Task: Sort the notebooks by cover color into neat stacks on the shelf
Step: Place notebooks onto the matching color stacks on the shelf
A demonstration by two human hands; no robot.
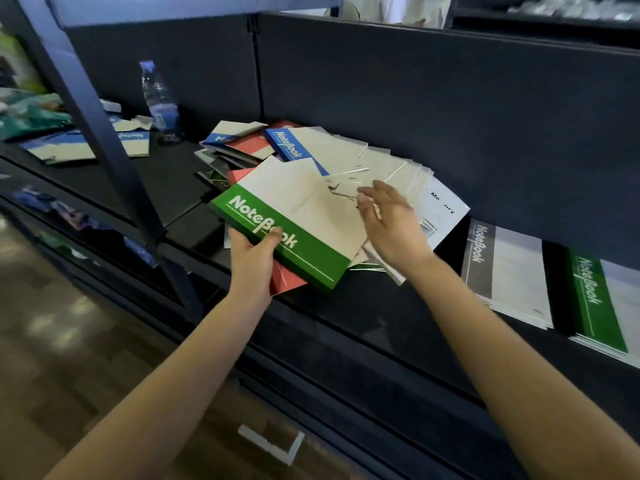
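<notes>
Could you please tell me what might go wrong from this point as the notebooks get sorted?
1. The left hand grips the green notebook by one edge only, so it could slip or bend.
2. A red notebook beneath it lies right at the front edge of the shelf and may fall off.
3. The open right hand hovers over the loose, fanned pile. A nudge could slide covers into the grey stack beside it.
</notes>
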